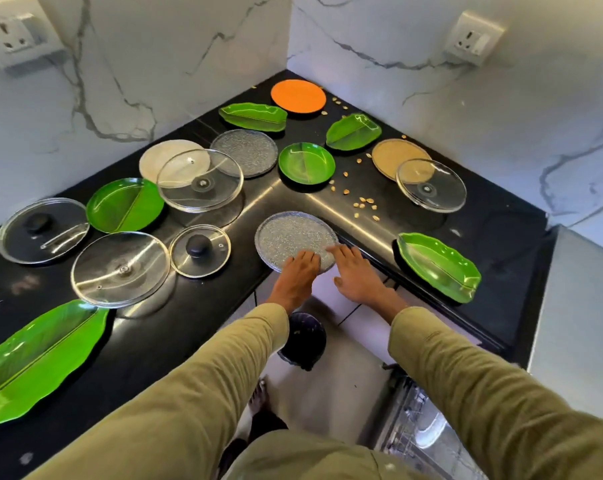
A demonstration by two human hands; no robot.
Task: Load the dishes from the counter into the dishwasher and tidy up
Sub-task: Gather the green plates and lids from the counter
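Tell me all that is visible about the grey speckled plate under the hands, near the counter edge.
The grey speckled plate is round and flat with a low raised rim, and its surface looks grainy and glittery, perhaps textured glass or plastic. It lies flat on the black counter at the inner corner, its near edge reaching over the counter edge. The left hand rests on its near rim with straight fingers; the right hand touches its right rim with its fingers. It looks empty.

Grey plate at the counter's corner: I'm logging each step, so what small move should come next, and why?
Probably curl the fingers round the grey plate and lift it. The left hand lies flat on its near rim, the right hand reaches its edge, neither grips yet, and the open dishwasher waits below right.
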